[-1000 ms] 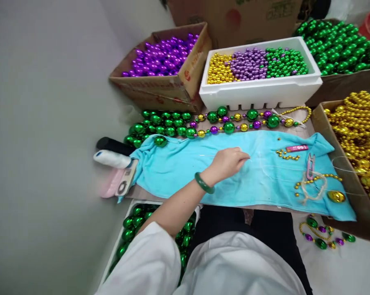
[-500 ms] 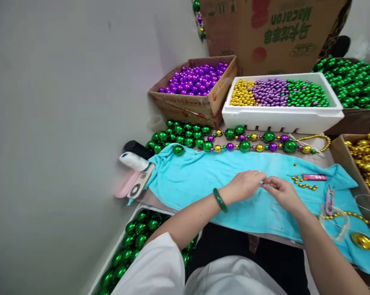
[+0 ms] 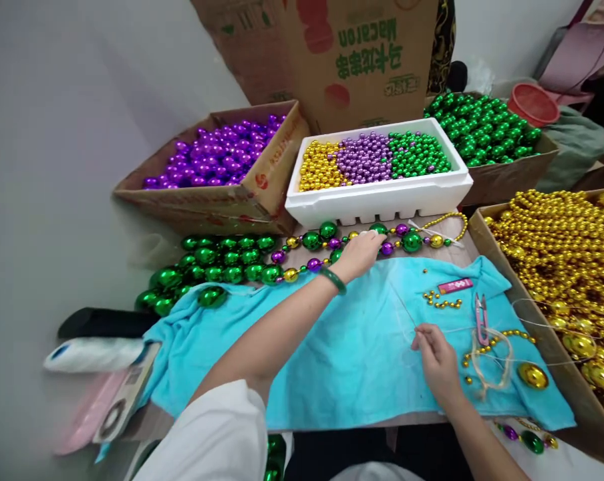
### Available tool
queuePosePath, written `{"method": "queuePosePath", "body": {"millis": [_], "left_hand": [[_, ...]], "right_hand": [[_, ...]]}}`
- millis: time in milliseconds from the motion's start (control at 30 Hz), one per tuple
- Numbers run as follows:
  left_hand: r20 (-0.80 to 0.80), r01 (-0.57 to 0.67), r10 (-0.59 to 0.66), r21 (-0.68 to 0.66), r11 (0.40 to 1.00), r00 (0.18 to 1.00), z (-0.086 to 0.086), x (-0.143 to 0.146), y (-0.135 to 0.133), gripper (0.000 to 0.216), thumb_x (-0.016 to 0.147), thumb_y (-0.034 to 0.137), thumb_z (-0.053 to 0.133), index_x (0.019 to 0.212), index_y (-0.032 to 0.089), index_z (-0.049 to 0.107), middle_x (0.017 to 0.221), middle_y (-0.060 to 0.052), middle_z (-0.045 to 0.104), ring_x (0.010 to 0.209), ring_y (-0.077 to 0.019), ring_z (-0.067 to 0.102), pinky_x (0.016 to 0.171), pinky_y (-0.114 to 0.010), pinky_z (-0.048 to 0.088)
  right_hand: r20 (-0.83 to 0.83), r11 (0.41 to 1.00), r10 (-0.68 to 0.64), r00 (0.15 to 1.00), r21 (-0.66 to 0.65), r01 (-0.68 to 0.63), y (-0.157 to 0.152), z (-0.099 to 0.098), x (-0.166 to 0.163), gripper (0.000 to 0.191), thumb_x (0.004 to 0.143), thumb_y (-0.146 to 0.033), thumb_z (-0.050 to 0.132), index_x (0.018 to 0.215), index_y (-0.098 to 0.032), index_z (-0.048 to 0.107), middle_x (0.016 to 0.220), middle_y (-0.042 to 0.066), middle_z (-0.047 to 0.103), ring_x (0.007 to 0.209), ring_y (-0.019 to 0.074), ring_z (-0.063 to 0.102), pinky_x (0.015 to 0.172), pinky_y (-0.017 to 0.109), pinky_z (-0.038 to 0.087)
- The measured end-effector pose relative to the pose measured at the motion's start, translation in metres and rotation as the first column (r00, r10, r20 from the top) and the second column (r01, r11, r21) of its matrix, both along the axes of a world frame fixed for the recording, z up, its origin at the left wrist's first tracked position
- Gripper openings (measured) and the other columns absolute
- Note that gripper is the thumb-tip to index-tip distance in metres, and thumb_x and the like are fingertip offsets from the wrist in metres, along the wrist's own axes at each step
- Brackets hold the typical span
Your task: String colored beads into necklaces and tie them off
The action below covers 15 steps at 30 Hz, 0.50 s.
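Observation:
My left hand point(image 3: 362, 252), with a green bangle at the wrist, reaches past the far edge of the turquoise towel point(image 3: 332, 341) and its curled fingers rest on the strand of green, purple and gold beads point(image 3: 312, 244) lying there. My right hand point(image 3: 432, 351) hovers over the towel nearer me, its fingers pinched on a thin clear thread point(image 3: 402, 307) that runs up across the cloth.
A white foam box point(image 3: 382, 197) holds gold, purple and green small beads. Cardboard boxes hold purple balls point(image 3: 216, 150), green balls point(image 3: 482, 127) and gold beads point(image 3: 562, 247). Snips point(image 3: 481, 317), loose gold beads point(image 3: 439, 299), a pink tag point(image 3: 455, 286) and a thread spool point(image 3: 91, 354) lie around.
Both hands met at the towel's middle half a second ago. Now my left hand has stretched forward onto the bead strand, and my right has drawn back toward me with the thread.

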<state>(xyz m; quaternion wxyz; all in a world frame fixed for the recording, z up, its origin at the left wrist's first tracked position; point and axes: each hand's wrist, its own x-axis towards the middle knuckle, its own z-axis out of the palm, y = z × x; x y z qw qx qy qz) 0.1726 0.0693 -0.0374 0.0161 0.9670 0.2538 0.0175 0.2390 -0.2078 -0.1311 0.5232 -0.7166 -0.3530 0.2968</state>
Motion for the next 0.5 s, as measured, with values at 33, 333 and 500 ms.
{"method": "queuePosePath", "body": {"millis": [33,333,500], "left_hand": [[-0.026,-0.005,0.005,0.01,1.0,1.0,-0.002,0.019,0.009,0.033,0.098,0.02,0.036,0.125,0.015,0.055,0.115,-0.012,0.061,0.108,-0.0228,0.055,0.091,-0.034,0.044],[-0.211,0.011,-0.01,0.004,1.0,0.977,-0.011,0.101,0.049,0.03,0.092,0.018,0.045,0.114,0.011,0.064,0.109,-0.016,0.065,0.1,-0.0261,0.062,0.085,-0.037,0.046],[-0.14,0.051,-0.044,0.046,0.998,0.989,0.027,0.111,0.039,0.036,0.098,0.035,0.038,0.105,0.014,0.067,0.103,-0.014,0.066,0.095,-0.0234,0.063,0.079,-0.033,0.047]], "right_hand": [[0.0,1.0,0.006,1.0,0.016,-0.006,-0.001,-0.003,-0.002,0.024,0.095,-0.038,0.046,0.096,-0.018,0.058,0.069,0.001,0.061,0.06,0.014,0.057,0.057,0.024,0.044],[0.058,0.988,0.052,0.997,0.146,-0.059,-0.008,-0.009,-0.008,0.017,0.097,-0.026,0.045,0.099,-0.021,0.061,0.075,0.001,0.063,0.065,0.0136,0.063,0.061,0.023,0.051],[0.036,0.982,0.04,0.999,0.185,-0.046,-0.006,-0.008,-0.008,0.016,0.096,-0.026,0.046,0.097,-0.021,0.062,0.072,0.001,0.063,0.06,0.0132,0.062,0.057,0.022,0.052]]}}
